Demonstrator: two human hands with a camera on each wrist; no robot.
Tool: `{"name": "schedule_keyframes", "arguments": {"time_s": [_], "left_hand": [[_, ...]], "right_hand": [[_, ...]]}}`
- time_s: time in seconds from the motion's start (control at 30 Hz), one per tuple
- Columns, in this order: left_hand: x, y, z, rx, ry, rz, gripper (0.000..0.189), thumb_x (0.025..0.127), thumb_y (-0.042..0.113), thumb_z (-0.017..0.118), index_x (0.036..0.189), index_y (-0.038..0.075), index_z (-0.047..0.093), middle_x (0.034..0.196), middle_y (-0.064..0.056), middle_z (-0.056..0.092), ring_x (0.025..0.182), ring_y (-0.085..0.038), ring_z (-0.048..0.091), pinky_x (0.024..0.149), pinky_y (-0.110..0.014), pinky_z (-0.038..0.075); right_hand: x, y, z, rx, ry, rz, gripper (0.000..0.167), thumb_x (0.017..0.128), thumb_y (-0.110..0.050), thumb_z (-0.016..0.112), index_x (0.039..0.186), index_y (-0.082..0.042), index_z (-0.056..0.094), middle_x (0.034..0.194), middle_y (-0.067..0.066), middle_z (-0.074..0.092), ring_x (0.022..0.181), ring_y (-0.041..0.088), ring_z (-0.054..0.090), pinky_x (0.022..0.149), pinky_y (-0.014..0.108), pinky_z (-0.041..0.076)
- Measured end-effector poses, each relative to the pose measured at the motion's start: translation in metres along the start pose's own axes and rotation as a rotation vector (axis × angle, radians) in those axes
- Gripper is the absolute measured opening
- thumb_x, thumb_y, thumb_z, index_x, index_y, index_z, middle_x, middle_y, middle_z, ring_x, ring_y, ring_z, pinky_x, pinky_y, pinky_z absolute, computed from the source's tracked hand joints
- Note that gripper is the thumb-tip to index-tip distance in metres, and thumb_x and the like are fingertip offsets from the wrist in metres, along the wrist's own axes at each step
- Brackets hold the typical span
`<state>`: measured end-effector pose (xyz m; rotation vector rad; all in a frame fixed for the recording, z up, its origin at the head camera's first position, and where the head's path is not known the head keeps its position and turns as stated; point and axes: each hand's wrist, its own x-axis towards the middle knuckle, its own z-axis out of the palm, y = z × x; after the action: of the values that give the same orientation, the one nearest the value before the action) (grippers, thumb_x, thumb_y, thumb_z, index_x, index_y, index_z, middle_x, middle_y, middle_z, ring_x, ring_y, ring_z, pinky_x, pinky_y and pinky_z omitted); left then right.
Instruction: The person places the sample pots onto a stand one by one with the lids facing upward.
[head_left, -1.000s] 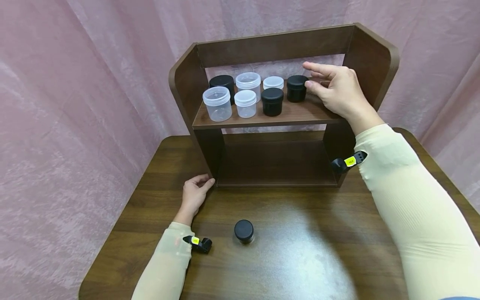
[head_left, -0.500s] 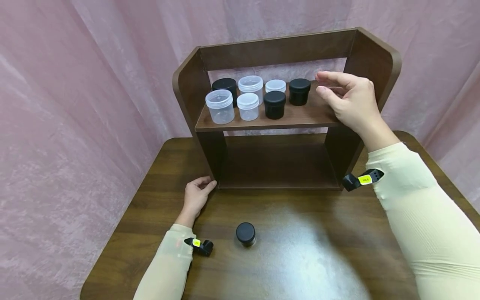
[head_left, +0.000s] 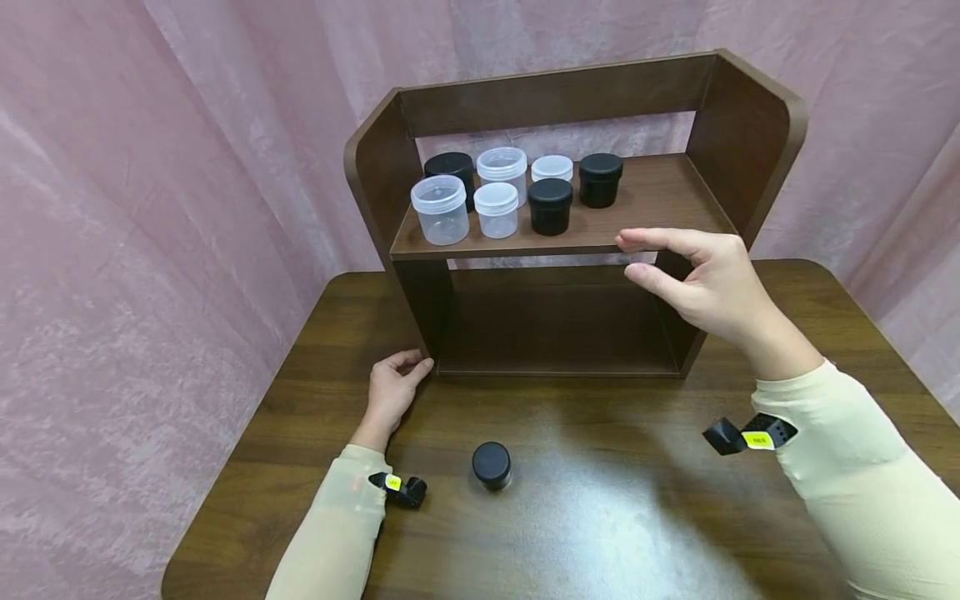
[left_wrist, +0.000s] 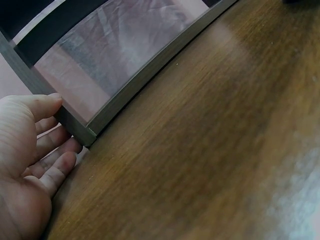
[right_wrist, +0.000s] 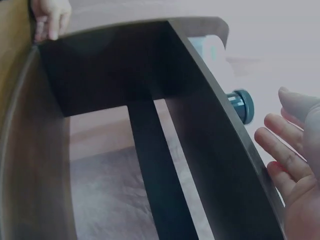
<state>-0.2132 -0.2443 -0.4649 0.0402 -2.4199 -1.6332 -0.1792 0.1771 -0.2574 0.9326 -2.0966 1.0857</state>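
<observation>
Thumb over the front edge and fingers along the outer side, my left hand [head_left: 392,392] holds the bottom left corner of a brown two-tier wooden shelf [head_left: 558,367]. In the left wrist view, the thumb tip of the left hand [left_wrist: 30,150] overlaps that edge. My right hand [head_left: 701,279] hovers before the right part of the upper tier, thumb and fingers spread apart with nothing between them. Several small lidded jars stand upright there in two rows: clear ones such as the front left jar [head_left: 441,212], and black ones such as the back right jar [head_left: 600,182].
A small black-lidded jar [head_left: 492,467] stands on the wooden table [head_left: 570,533] in front of the shelf. Pink curtains [head_left: 187,208] hang behind and at the sides. A camera [head_left: 750,435] is strapped to the right wrist.
My right hand has drawn away from the back right black jar, moving right, then down and toward me, out of the upper tier. The left hand stays at the shelf corner.
</observation>
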Motion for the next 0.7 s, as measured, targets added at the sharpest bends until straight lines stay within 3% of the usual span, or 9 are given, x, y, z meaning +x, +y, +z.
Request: {"name": "schedule_keyframes", "arguments": {"time_s": [0.23, 0.5, 0.6, 0.7], "left_hand": [[0.000, -0.001, 0.001, -0.001, -0.003, 0.004, 0.036, 0.086, 0.029, 0.074, 0.110, 0.003, 0.070, 0.109, -0.012, 0.068, 0.097, -0.022, 0.061, 0.077, -0.026, 0.048], [0.000, 0.001, 0.002, -0.011, 0.009, 0.022, 0.034, 0.084, 0.025, 0.076, 0.107, 0.001, 0.071, 0.106, -0.012, 0.069, 0.094, -0.022, 0.063, 0.074, -0.021, 0.048], [0.000, 0.001, 0.001, -0.017, 0.010, 0.024, 0.034, 0.084, 0.026, 0.076, 0.107, 0.002, 0.071, 0.107, -0.012, 0.069, 0.094, -0.022, 0.062, 0.074, -0.021, 0.048], [0.000, 0.002, 0.001, -0.028, 0.012, 0.027, 0.034, 0.084, 0.026, 0.076, 0.107, 0.002, 0.071, 0.107, -0.012, 0.069, 0.094, -0.022, 0.062, 0.074, -0.021, 0.048]], "right_hand": [[-0.022, -0.004, 0.015, 0.046, -0.084, -0.042, 0.046, 0.070, 0.009, 0.080, 0.113, -0.005, 0.071, 0.109, 0.005, 0.071, 0.102, 0.004, 0.063, 0.089, 0.016, 0.044], [-0.046, 0.000, 0.035, 0.055, -0.189, -0.047, 0.042, 0.075, -0.001, 0.080, 0.116, -0.009, 0.070, 0.113, 0.000, 0.069, 0.106, 0.010, 0.063, 0.091, 0.017, 0.043], [-0.054, 0.004, 0.045, 0.038, -0.234, -0.068, 0.043, 0.077, -0.007, 0.080, 0.118, -0.011, 0.069, 0.117, 0.000, 0.068, 0.105, 0.012, 0.063, 0.072, 0.012, 0.046], [-0.060, 0.007, 0.056, 0.016, -0.275, -0.099, 0.046, 0.077, -0.014, 0.081, 0.120, -0.014, 0.068, 0.124, 0.001, 0.064, 0.111, 0.016, 0.061, 0.075, 0.012, 0.046]]}}
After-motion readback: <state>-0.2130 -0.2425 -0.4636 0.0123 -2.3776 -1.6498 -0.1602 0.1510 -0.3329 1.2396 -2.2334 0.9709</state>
